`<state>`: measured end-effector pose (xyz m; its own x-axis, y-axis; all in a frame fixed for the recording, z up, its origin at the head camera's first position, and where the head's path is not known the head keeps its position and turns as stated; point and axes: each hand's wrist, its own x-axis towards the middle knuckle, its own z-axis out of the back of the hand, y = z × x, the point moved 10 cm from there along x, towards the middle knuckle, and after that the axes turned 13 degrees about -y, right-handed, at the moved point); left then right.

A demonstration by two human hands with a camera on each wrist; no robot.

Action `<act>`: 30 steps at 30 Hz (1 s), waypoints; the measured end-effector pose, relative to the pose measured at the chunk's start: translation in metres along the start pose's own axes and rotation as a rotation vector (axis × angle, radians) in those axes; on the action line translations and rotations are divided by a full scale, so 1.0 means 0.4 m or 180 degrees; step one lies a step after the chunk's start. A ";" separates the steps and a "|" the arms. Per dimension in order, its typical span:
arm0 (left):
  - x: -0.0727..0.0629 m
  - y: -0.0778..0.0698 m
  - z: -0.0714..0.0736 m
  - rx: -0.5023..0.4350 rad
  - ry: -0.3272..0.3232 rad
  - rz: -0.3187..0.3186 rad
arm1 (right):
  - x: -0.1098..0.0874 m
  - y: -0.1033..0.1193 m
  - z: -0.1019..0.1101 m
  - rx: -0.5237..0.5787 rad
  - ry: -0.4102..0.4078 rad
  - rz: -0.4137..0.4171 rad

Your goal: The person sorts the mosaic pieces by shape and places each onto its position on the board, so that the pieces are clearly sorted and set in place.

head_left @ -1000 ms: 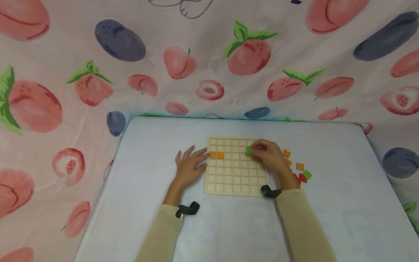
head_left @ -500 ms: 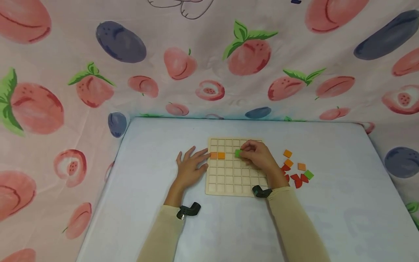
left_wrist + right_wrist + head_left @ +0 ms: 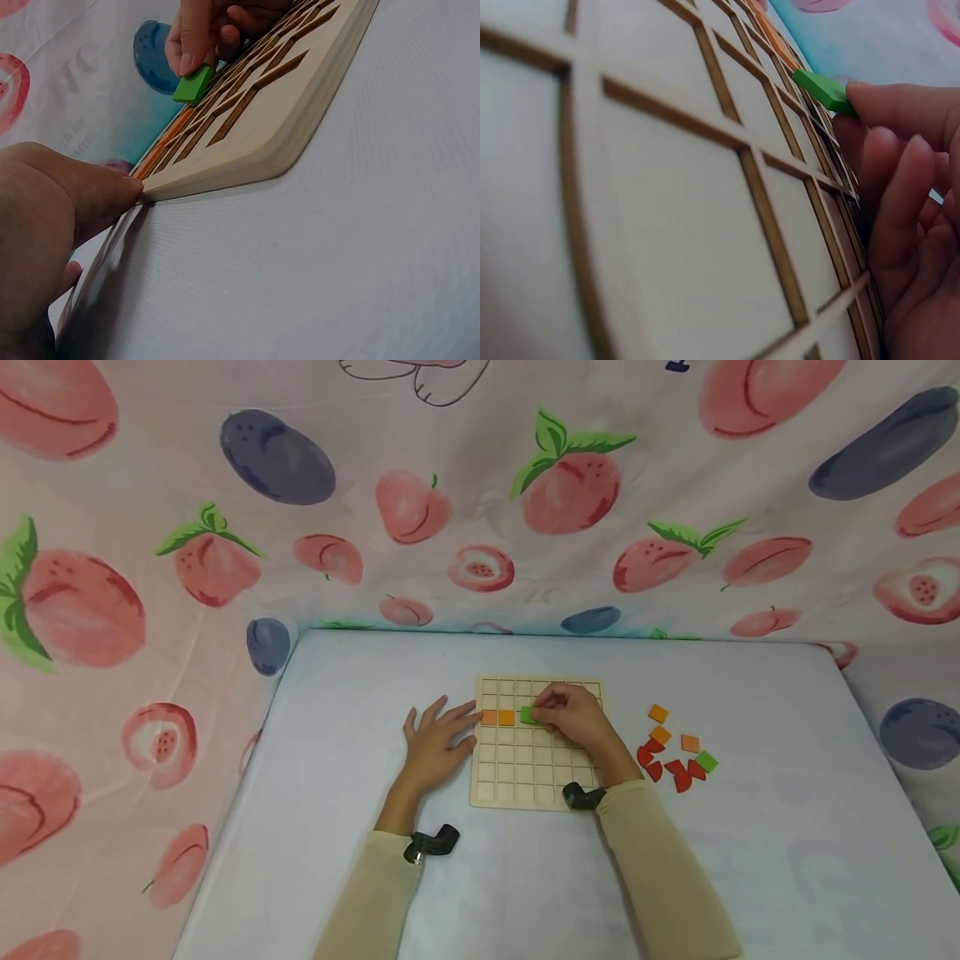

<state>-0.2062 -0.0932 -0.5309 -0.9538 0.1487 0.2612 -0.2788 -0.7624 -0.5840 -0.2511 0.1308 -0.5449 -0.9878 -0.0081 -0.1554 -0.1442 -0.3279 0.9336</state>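
Observation:
A wooden grid board point(image 3: 525, 792) with square recesses lies on the table. Two orange square tiles point(image 3: 507, 717) sit side by side in a row at its left edge. My right hand point(image 3: 572, 714) pinches a green square tile point(image 3: 527, 715) between thumb and fingertips, just right of the orange pair. In the left wrist view the green tile point(image 3: 193, 85) is tilted, its lower edge close over the board. My left hand point(image 3: 435, 747) lies with fingers spread at the board's left side, fingertips touching the edge beside the first orange tile.
Right of the board lie loose pieces: orange squares point(image 3: 690, 743), a green square point(image 3: 707, 762) and several red rounded wedges point(image 3: 682, 781). A fruit-print cloth point(image 3: 480, 510) hangs behind the white table point(image 3: 787, 860).
My right hand has carried the green tile leftward across the board to beside the orange tiles, uncovering the red pieces. The left hand has stayed in place.

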 end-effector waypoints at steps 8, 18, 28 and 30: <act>-0.001 0.003 -0.002 -0.0011 -0.0010 -0.0004 | -0.006 0.009 -0.005 -0.0346 0.0005 0.0112; -0.001 -0.002 0.001 -0.0038 -0.0001 -0.0046 | -0.008 0.006 -0.007 -0.0548 0.0009 0.0135; 0.000 0.003 -0.004 -0.0016 0.0019 -0.0032 | -0.010 0.012 -0.008 -0.0699 -0.0043 0.0249; 0.000 0.004 -0.004 -0.0029 0.0016 -0.0029 | -0.011 0.014 -0.007 -0.0749 -0.0066 0.0267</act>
<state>-0.2067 -0.0933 -0.5331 -0.9518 0.1588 0.2626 -0.2884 -0.7552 -0.5886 -0.2475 0.1262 -0.5398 -0.9971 -0.0259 -0.0718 -0.0466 -0.5379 0.8417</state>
